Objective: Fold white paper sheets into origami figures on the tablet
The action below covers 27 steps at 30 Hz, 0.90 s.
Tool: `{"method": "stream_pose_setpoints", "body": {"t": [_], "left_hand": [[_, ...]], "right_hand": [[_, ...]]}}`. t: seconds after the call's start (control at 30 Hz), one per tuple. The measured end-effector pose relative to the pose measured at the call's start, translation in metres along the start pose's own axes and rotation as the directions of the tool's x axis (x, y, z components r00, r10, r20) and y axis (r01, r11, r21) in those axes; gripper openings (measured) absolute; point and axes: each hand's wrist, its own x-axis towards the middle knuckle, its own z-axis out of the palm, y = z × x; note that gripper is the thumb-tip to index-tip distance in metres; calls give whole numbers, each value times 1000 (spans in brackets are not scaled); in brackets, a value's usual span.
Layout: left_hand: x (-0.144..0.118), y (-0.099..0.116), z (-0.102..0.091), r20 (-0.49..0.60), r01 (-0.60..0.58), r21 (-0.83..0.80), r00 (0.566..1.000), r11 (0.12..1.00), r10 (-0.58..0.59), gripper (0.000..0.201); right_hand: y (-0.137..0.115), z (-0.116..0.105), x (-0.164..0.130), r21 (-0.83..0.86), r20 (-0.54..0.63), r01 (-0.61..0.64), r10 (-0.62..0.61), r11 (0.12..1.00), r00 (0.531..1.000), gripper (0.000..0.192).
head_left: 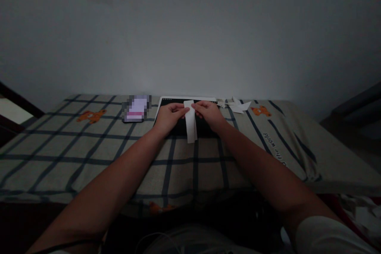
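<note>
Here a white paper strip [190,122] is pinched at its top by the left hand [169,117] and right hand [209,113]; the tablet [178,105] beneath is largely hidden.

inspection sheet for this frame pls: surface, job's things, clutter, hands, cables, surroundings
Surface: checked cloth with orange bear prints, covering the table.
Job's things: white paper strip, held at its top end over a dark tablet.
Clutter: paper scraps right of the tablet; blurred phone to its left.
Hands: left hand and right hand both pinch the strip.
Cables: thin white cords at the bottom edge, dim.
Surroundings: bare grey wall; dark furniture at both sides; low light.
</note>
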Motion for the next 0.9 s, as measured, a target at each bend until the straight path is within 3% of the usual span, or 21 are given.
{"method": "stream_pose_setpoints", "body": {"t": [0.47,0.67,0.9], "left_hand": [[2,-3,-3,65,29,-71,998,997,-25,37],[2,-2,-3,79,18,-60,997,998,-13,34],[1,3,-2,58,76,-66,996,995,-73,32]], "right_hand": [[7,0,3,90,14,-2,1,996,1000,30],[2,-1,1,64,40,-34,32,997,999,30],[1,-2,0,38,24,21,-22,999,999,26]]}}
